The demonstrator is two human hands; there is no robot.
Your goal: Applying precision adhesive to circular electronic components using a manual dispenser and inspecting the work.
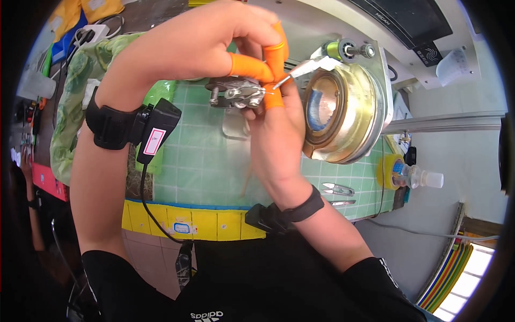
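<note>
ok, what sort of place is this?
Probably a workshop or light-assembly bench, going by the sprung metal mechanism, the metal snips and the green gridded mat.

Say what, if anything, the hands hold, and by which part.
That cannot be told: the left hand and right hand meet at the right end of the metal mechanism, and their overlapping fingers hide any grip.

Wears a black short-sleeved shirt (257,284) with white chest lettering (206,315) and white sleeve trim (389,275). On the left forearm, a black strap (110,129), boxy module (170,114), pink-edged white label (154,141) and black cable (144,188); on the right, a matching band (306,206). Has orange finger cots (249,66) on left hand (249,21) and right hand (279,131).
</note>
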